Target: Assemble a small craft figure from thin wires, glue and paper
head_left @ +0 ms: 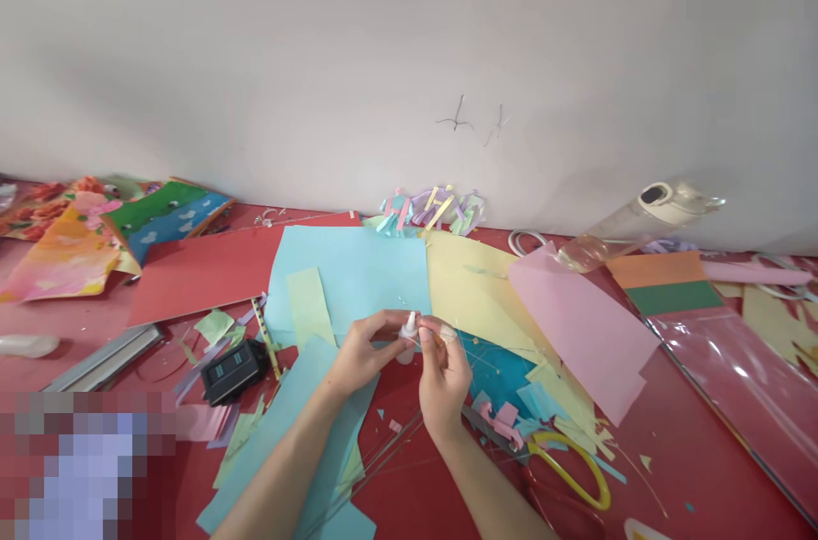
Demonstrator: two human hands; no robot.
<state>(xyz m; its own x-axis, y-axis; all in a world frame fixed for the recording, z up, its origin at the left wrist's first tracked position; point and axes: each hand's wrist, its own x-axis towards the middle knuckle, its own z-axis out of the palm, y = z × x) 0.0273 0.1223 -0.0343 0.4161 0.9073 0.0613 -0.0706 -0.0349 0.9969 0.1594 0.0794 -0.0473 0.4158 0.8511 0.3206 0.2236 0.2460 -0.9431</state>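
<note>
A small white squeeze bottle with a pointed nozzle (pixel 410 324), like a glue bottle, stands nozzle up between my hands. My left hand (pixel 364 348) is closed around it, thumb and forefinger at its neck. Close beside the nozzle, my right hand (pixel 442 374) pinches with thumb and forefinger; what sits in that pinch is too small to make out. Some thin wire or thread seems to run near the right fingers. Beneath the hands lie light blue paper (pixel 351 267) and the red tabletop (pixel 409 480). Scissors with yellow handles (pixel 578 472) rest by my right forearm.
Paper-strip figures (pixel 434 209) lie against the white partition (pixel 287 80). A clear bottle (pixel 613 225) leans at the right, near pink paper (pixel 588 336). At left are a black digital device (pixel 235 371), a red sheet (pixel 204 272) and painted boards (pixel 169 212). Paper scraps are scattered around.
</note>
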